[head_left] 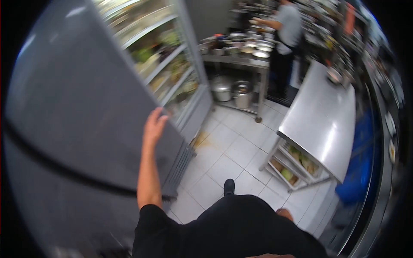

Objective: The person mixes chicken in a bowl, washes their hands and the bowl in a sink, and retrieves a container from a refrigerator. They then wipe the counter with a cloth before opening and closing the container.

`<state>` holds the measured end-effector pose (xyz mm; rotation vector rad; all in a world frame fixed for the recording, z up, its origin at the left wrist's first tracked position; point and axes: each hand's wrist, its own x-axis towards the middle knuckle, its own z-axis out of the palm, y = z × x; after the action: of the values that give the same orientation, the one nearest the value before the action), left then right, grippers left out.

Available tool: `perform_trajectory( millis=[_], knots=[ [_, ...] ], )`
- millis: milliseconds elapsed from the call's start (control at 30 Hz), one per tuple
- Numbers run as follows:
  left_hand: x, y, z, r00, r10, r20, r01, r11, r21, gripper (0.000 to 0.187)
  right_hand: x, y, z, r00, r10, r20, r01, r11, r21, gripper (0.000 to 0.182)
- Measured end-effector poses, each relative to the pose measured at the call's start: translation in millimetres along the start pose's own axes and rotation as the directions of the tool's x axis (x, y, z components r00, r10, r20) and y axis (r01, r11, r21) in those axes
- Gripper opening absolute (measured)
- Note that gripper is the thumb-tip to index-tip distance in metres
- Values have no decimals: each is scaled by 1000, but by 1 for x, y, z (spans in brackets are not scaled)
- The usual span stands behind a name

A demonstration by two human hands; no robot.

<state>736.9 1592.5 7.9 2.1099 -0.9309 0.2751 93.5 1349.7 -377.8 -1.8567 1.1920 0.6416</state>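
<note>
My left hand (155,125) reaches forward with fingers stretched out, right at the front edge of a tall grey refrigerator (90,99). Nothing shows in that hand. Beyond the fingertips are the lit refrigerator shelves (161,64), holding green vegetables and containers, blurred by motion. Of my right hand (284,213) only a small patch shows beside my dark clothing; its fingers are hidden.
A steel worktable (322,116) stands to the right, with vegetable trays (286,172) below. Ahead, a wheeled steel table (241,60) bears several bowls, with pots (222,89) underneath. A person (287,34) works behind. White floor tiles (232,150) lie between.
</note>
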Motion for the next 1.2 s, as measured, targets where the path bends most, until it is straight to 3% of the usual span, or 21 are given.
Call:
perform_trajectory(
  millis=[33,100,133,167,200,267,333,400,500,600,633,700,767,967,1067,1167,1200],
  knots=[
    [48,3,-8,999,47,1,-47,998,50,51,22,11,6,992,-78,-103,74,996,-38,40],
    [141,-10,-19,970,213,-118,-171,942,290,54,27,-9,-11,993,68,-96,-63,997,46,38],
    [186,-16,-25,943,293,-160,-196,873,447,59,29,-11,-14,951,-64,-304,77,997,30,36],
    [222,-5,-39,893,408,-191,-272,825,495,64,22,-28,-27,909,-29,-416,88,988,125,35],
    [266,-12,-51,839,487,-242,-269,758,594,70,3,-60,-54,850,7,-527,114,974,196,35],
    [328,-13,-68,626,664,-410,-75,574,816,76,-22,-116,-97,723,59,-688,219,925,309,34],
    [379,-25,-83,561,607,-563,154,592,791,85,-44,-160,-138,623,80,-778,266,913,308,34],
    [432,-60,-113,525,546,-653,262,627,734,96,-55,-198,-170,558,64,-828,254,936,243,34],
    [482,-109,-151,446,439,-780,183,808,559,103,-49,-233,-206,356,22,-934,327,934,146,33],
    [480,-116,-160,430,495,-755,232,748,622,105,-34,-258,-237,407,75,-910,362,902,236,33],
    [473,-111,-158,492,441,-750,282,735,617,106,-32,-269,-249,424,40,-905,398,889,226,33],
    [468,-112,-158,531,454,-716,306,685,661,107,-25,-295,-279,460,-38,-887,466,861,204,31],
    [464,-115,-160,515,508,-690,282,660,696,110,-6,-315,-310,487,-106,-867,491,854,171,30],
    [465,-121,-178,602,262,-755,466,652,598,112,57,-350,-376,482,-290,-827,597,799,68,28],
    [480,-160,-194,503,440,-744,412,636,653,114,76,-360,-399,522,-336,-784,605,794,63,27],
    [467,-128,-193,532,74,-844,494,782,380,116,90,-360,-408,536,-363,-762,615,787,58,26],
    [459,-121,-191,548,56,-835,478,798,367,116,95,-360,-409,529,-367,-765,624,779,58,26]
  ],
)
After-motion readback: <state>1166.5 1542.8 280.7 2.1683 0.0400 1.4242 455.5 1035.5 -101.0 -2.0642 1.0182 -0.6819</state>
